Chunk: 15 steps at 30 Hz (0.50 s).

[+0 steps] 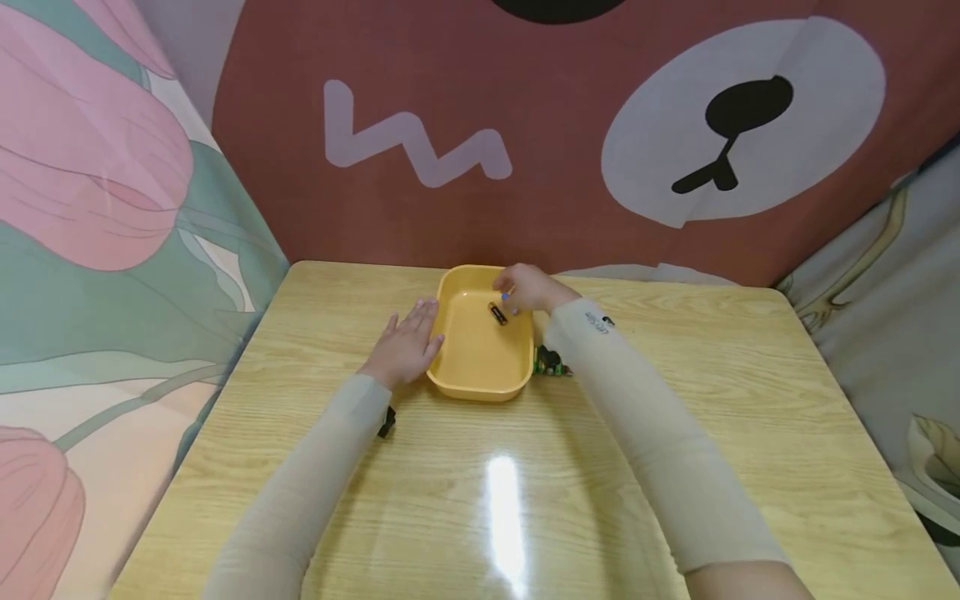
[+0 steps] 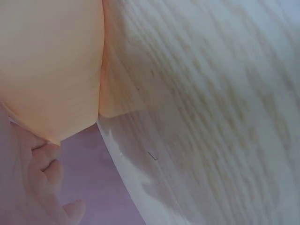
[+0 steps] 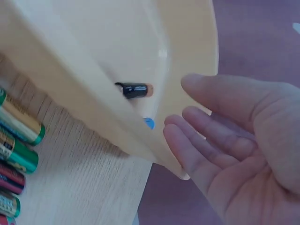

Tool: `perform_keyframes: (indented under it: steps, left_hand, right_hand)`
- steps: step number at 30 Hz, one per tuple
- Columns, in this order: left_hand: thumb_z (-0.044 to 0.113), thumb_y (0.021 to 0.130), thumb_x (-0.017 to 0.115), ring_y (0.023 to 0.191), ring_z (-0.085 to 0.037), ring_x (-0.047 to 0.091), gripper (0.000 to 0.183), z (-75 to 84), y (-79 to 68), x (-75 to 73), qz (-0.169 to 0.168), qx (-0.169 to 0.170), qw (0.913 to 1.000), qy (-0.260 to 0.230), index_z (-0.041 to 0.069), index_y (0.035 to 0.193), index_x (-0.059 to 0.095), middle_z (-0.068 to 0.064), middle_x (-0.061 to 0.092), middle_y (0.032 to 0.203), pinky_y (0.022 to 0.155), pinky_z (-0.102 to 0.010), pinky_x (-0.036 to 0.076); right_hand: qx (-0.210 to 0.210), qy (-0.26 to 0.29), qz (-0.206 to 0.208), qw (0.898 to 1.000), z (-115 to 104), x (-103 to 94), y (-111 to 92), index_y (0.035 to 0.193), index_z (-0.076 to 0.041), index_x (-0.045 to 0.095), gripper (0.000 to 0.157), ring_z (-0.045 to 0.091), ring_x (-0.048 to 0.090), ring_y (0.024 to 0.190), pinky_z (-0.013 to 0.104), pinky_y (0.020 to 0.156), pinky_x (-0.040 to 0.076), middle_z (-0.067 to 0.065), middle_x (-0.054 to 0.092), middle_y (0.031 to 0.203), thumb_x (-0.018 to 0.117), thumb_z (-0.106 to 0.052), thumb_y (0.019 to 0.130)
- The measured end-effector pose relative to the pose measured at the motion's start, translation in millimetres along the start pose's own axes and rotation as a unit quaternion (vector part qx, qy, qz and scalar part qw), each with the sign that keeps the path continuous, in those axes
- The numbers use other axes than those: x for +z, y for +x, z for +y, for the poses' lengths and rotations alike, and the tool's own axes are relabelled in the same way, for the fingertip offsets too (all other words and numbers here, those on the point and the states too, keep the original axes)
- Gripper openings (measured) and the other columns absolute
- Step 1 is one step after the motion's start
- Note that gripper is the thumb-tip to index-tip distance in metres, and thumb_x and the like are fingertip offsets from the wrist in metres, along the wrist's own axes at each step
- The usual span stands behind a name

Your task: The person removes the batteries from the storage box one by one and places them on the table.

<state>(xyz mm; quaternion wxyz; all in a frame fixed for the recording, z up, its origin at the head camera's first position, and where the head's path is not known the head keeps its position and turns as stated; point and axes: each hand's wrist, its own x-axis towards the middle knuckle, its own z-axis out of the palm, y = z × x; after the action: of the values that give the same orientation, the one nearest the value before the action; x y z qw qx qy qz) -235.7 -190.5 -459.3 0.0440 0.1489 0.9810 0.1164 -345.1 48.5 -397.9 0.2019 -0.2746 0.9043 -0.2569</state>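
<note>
A yellow plastic tray (image 1: 480,362) stands at the far edge of the table. My left hand (image 1: 405,343) lies along its left side with the fingers extended, touching the wall. Over the far right corner is my right hand (image 1: 534,289); in the right wrist view its fingers (image 3: 187,140) are loosely bent, with nothing between them. Inside the tray lies a black battery with a copper-coloured end (image 3: 136,90). Close by, a blue-ended object (image 3: 149,123) shows below the right fingertips, mostly hidden by the tray wall.
Several batteries, among them a green one (image 3: 21,157), lie in a row on the table just right of the tray. A small black object (image 1: 387,422) shows beside the left wrist. Behind the table's far edge hangs a printed curtain (image 1: 450,225).
</note>
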Motion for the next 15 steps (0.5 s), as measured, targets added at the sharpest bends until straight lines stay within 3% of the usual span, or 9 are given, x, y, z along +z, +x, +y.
perform_keyframes:
  steps: [5, 15]
  left_hand:
    - [0.04, 0.102, 0.027, 0.143, -0.018, 0.0, 0.064, -0.3, 0.3, 0.6, 0.0, -0.001, 1.0, 0.001, 0.01, 0.152, 0.001, -0.003, 0.004, 0.157, 0.113, -0.051, 0.005]
    - [0.041, 0.102, 0.026, 0.143, -0.017, -0.001, 0.064, -1.9, 1.2, 3.8, 0.002, 0.001, 1.0, -0.007, 0.011, 0.152, 0.0, -0.003, 0.004, 0.157, 0.113, -0.05, 0.002]
  right_hand:
    - [0.013, -0.044, -0.032, 0.998, -1, 5.1, 9, 0.128, 0.0, 0.054, 0.047, 0.03, 0.053, 0.114, 0.037, 0.089, 0.048, 0.017, 0.056, 0.125, 0.067, -0.003, 0.083]
    - [0.017, -0.112, -0.042, 0.993, 0, 23.2, 19, 0.131, 0.001, 0.052, 0.052, 0.029, 0.05, 0.118, 0.037, 0.095, 0.045, 0.016, 0.054, 0.128, 0.067, 0.001, 0.081]
